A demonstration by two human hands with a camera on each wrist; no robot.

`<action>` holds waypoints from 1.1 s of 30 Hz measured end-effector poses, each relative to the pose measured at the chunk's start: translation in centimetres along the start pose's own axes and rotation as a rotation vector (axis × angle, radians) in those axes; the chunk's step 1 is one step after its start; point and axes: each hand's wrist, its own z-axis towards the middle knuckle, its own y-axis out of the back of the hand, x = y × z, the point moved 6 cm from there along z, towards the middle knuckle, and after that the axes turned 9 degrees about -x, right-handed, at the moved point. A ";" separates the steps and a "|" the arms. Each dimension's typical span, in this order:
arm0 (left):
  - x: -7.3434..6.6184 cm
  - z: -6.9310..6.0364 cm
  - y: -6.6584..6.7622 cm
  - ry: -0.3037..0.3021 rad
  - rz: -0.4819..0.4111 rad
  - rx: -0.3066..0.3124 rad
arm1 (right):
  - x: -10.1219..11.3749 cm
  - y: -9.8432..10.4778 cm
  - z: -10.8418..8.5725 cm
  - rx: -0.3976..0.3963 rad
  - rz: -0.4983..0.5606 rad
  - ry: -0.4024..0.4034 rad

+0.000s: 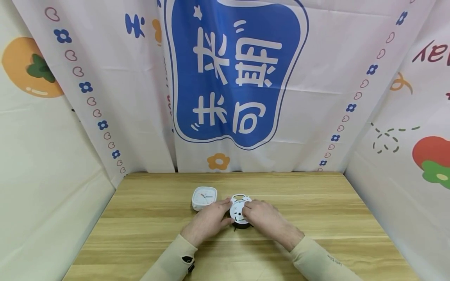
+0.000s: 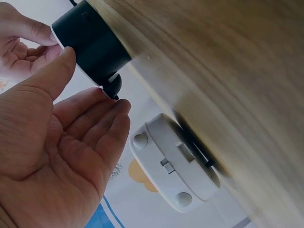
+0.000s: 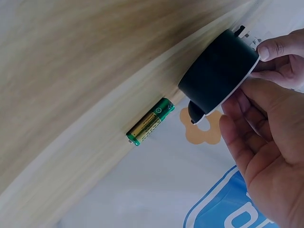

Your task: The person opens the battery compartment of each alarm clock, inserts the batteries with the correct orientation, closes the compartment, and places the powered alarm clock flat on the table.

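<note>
A twin-bell alarm clock (image 1: 236,210) with a black body lies with its white back up on the table. My left hand (image 1: 210,219) holds its left side, thumb at the rim and fingers by a bell (image 2: 113,86). My right hand (image 1: 264,218) grips the other side, its fingertips over the back. In the right wrist view, that hand's curled fingers (image 3: 240,126) lie near the other bell, and the clock's black casing (image 3: 218,71) shows. What the right fingertips touch on the back is partly hidden.
A white square alarm clock (image 1: 205,196) lies just left of the left hand, face up. One green and gold battery (image 3: 151,121) rests on the wooden table (image 1: 151,234) beyond the right hand. Printed cloth (image 1: 323,78) hangs behind the table and at both sides.
</note>
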 end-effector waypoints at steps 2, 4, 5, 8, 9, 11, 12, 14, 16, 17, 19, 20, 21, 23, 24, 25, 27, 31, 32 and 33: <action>0.0 0.0 0.0 0.001 -0.003 0.000 | 0.0 0.1 0.0 -0.007 -0.001 0.006; 0.0 -0.1 0.0 0.002 -0.008 0.001 | 0.1 0.1 0.1 -0.013 -0.008 0.012; 0.0 0.0 0.0 0.002 -0.009 0.001 | 0.1 0.1 0.1 -0.014 -0.011 0.014; 0.0 -0.1 -0.1 0.003 -0.010 0.003 | 0.1 0.0 0.2 -0.014 -0.028 0.019; 0.0 0.0 -0.1 0.001 -0.007 0.002 | 0.2 -0.1 0.2 -0.012 -0.033 0.019; 0.0 0.0 -0.1 -0.001 -0.002 0.001 | 0.2 -0.2 0.2 -0.005 -0.035 0.017; 0.0 0.0 -0.1 -0.003 -0.001 0.000 | 0.2 -0.2 0.2 -0.001 -0.033 0.014; 0.0 0.0 -0.1 -0.002 0.004 0.000 | 0.1 -0.3 0.2 0.010 -0.010 0.000; 0.0 0.0 -0.1 0.000 0.007 0.003 | -0.1 -0.4 0.3 0.023 0.028 -0.025; 0.0 0.0 -0.1 0.001 0.009 0.002 | -0.2 -0.4 0.3 0.029 0.047 -0.039; 0.0 0.0 -0.1 0.002 0.011 0.003 | -0.4 -0.4 0.3 0.040 0.083 -0.068; 0.0 0.0 -0.1 0.002 0.011 0.003 | -0.5 -0.4 0.3 0.045 0.096 -0.077; 0.0 0.0 -0.1 0.001 0.012 0.003 | -0.6 -0.4 0.2 0.051 0.104 -0.084; 0.0 0.0 -0.1 -0.001 0.009 0.000 | -0.6 -0.3 0.3 0.059 0.105 -0.080; 0.0 0.0 -0.1 -0.003 0.008 -0.002 | -0.6 -0.3 0.3 0.063 0.098 -0.072; 0.0 0.0 -0.1 -0.003 0.006 -0.003 | -0.6 -0.3 0.3 0.064 0.084 -0.057; 0.0 0.0 -0.1 -0.006 0.006 -0.007 | -0.5 -0.1 0.4 0.058 0.046 -0.023; 0.0 0.0 0.0 -0.005 -0.002 -0.008 | -0.4 0.2 0.4 0.031 -0.028 0.036; 0.0 0.0 0.0 -0.005 -0.002 -0.009 | -0.4 0.3 0.4 0.025 -0.035 0.043; 0.0 0.0 0.0 -0.002 -0.003 -0.005 | -0.4 0.3 0.5 0.019 -0.041 0.050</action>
